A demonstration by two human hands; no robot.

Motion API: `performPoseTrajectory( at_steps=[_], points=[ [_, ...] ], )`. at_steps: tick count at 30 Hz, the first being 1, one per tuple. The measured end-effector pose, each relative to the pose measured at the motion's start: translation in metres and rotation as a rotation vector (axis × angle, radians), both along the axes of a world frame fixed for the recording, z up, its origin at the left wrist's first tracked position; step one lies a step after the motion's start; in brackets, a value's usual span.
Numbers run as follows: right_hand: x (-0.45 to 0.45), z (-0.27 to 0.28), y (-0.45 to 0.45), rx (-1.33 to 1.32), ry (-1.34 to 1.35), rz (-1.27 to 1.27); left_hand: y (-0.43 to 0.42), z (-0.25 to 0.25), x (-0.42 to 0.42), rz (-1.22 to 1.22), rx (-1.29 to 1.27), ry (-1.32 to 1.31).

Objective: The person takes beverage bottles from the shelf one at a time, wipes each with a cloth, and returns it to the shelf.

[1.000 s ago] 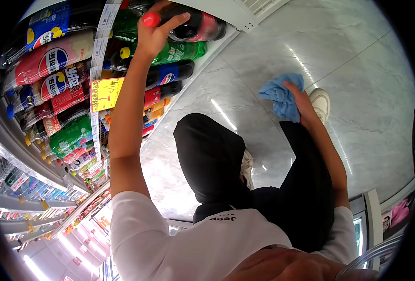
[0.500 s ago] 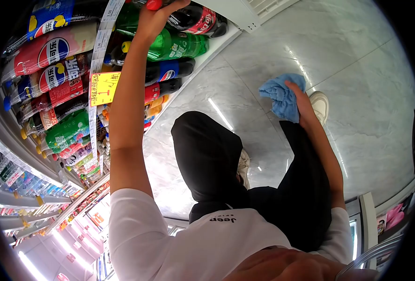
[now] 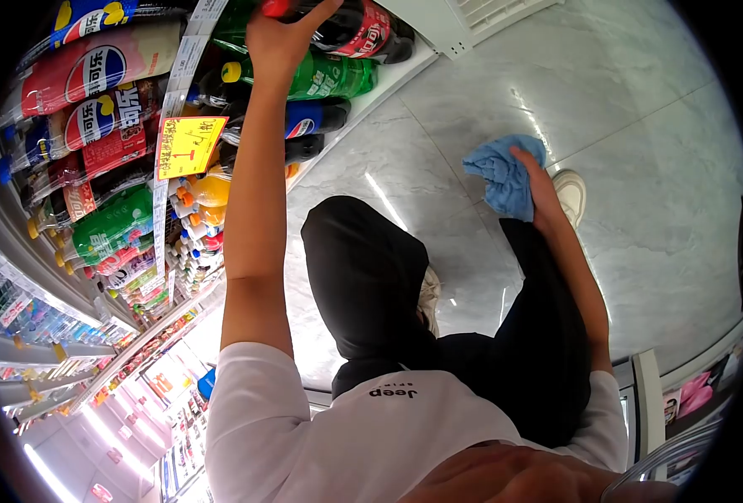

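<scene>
Here's your left hand (image 3: pixel 277 40), up at the top edge of the view, arm stretched out to the shelf (image 3: pixel 411 74), and its grip is wrapped round the neck end of a cola bottle (image 3: pixel 371 29)! Red cap (image 3: pixel 276 7) showing just beside your hand, thumb laid along the dark shoulder, red label facing out; some of your fingers are cut off by the frame, so their exact hold can't be told. That bottle sits in the shelf row, its base near the white front edge, with a green bottle (image 3: pixel 329 77) right next to it and a blue-labelled bottle (image 3: pixel 304 119) one place further along.

Over to your right hand (image 3: pixel 541 191), and there's a full grip too: a bunched blue cloth (image 3: pixel 505 172), thumb pressed on top, folds spilling out past your fingers. You've got it out above the grey floor (image 3: pixel 648 159), well apart from the bottles, close by your pale shoe (image 3: pixel 570 197); whether the cloth touches the tiles, you can't tell from here.

Between your arms, a bent knee in black trousers (image 3: pixel 363 268). And beside your left forearm, a yellow price card (image 3: pixel 191 147) juts from the price strip (image 3: pixel 174 96), orange drinks (image 3: pixel 210 191) lined up just past it.
</scene>
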State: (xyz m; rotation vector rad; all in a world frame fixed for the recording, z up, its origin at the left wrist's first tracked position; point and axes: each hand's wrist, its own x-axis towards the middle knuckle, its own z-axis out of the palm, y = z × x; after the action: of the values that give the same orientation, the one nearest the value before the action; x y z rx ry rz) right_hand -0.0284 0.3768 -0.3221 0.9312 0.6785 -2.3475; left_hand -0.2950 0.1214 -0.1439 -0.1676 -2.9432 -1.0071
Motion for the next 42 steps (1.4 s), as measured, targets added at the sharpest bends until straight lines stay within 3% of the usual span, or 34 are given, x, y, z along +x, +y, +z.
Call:
performPoseTrajectory(
  at_steps=[2,5,11,14,19,21,22,23,24,25,26,27,30,31,33,34,36,37,42],
  points=[
    [0.0,0.0,0.0,0.006,-0.008,0.002,-0.006,-0.003,-0.001,0.001,-0.14,0.113],
    [0.0,-0.003,0.0,0.03,-0.018,0.009,-0.012,0.0,-0.005,-0.034,-0.119,0.064],
    [0.0,-0.008,0.001,0.008,-0.028,0.033,-0.008,0.01,0.001,-0.114,0.186,-0.135],
    [-0.001,-0.006,0.0,-0.003,-0.046,0.027,-0.009,0.0,0.002,-0.071,0.228,-0.07],
    [-0.005,-0.009,-0.002,0.002,-0.09,0.001,-0.006,-0.037,0.059,0.046,0.57,0.45],
    [-0.006,-0.025,0.0,0.308,-0.007,0.061,0.009,-0.04,0.122,0.086,0.566,0.54],
    [-0.005,-0.035,0.0,0.462,0.034,0.087,-0.001,-0.055,0.152,-0.018,0.231,0.517],
    [-0.003,-0.045,0.0,0.889,0.176,0.332,0.006,-0.054,0.175,-0.23,0.185,0.359],
    [-0.004,-0.045,-0.004,1.208,0.384,0.392,0.008,-0.071,0.191,-0.381,0.244,0.044],
    [-0.005,-0.042,-0.007,1.528,0.591,0.44,0.003,-0.102,0.2,-0.63,0.103,-0.013],
    [-0.008,-0.041,-0.011,1.852,0.794,0.477,0.008,-0.12,0.213,-0.593,0.065,-0.153],
    [-0.011,-0.05,-0.013,1.49,0.67,0.679,0.015,-0.126,0.224,-0.552,0.029,-0.297],
    [-0.023,-0.018,-0.036,1.155,0.625,0.87,0.04,-0.091,0.215,-0.648,0.081,-0.341],
    [-0.028,-0.003,-0.039,1.138,0.724,0.86,0.034,-0.095,0.212,-0.629,0.154,-0.388],
    [-0.035,0.03,-0.043,1.093,0.903,0.831,0.028,-0.102,0.21,-0.493,0.166,-0.173],
    [-0.037,0.04,-0.043,1.077,0.858,0.902,0.024,-0.106,0.205,-0.434,0.169,-0.067],
    [-0.037,0.058,-0.042,1.041,0.74,1.029,0.012,-0.117,0.191,-0.553,0.432,-0.358],
    [-0.038,0.082,-0.046,1.047,0.771,0.973,0.01,-0.116,0.186,-0.619,0.559,-0.517],
    [-0.048,0.162,-0.05,1.297,0.739,1.379,0.017,-0.108,0.181,-0.741,0.605,-0.744]
  ],
)
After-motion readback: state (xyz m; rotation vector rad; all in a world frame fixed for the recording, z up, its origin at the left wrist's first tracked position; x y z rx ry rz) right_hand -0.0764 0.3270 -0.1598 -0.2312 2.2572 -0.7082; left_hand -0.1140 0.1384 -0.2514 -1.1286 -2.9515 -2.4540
